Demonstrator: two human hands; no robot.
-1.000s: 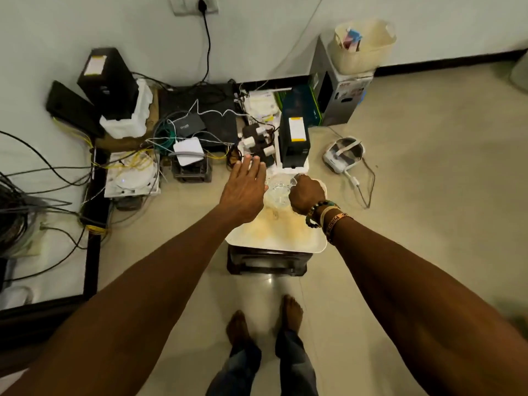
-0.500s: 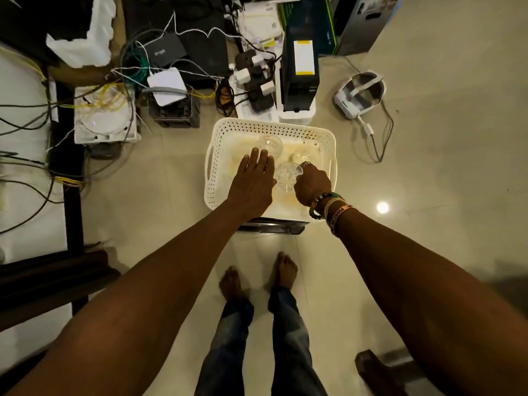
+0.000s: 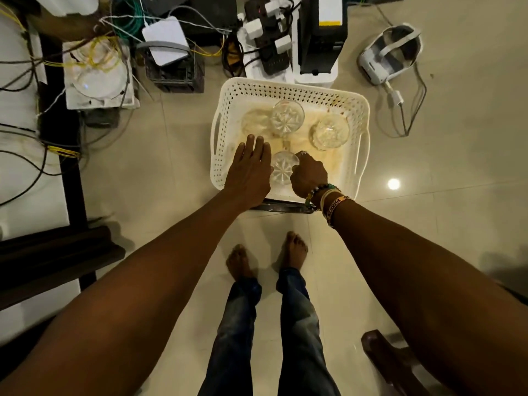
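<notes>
A white perforated plastic basket (image 3: 288, 88) sits on a low dark stand on the floor. Three cut-glass tumblers are inside it. My right hand (image 3: 308, 174) grips the nearest glass (image 3: 283, 168) by its right side, just above the basket's near part. My left hand (image 3: 250, 168) is flat with straight fingers, hovering over the basket's near left corner right beside that glass. A second glass (image 3: 286, 117) stands at the back middle and a third glass (image 3: 330, 132) at the back right.
Beyond the basket lie a power strip with plugs (image 3: 267, 38), a black box (image 3: 321, 32), a router (image 3: 167, 40) and tangled cables (image 3: 94, 52). A white headset (image 3: 388, 54) lies at the right. My bare feet (image 3: 267, 257) stand before the stand. A dark wooden piece (image 3: 391, 358) is at lower right.
The view tilted down until the whole basket showed. My right hand lowered the glass into the basket's near part; my left hand stayed beside it.
</notes>
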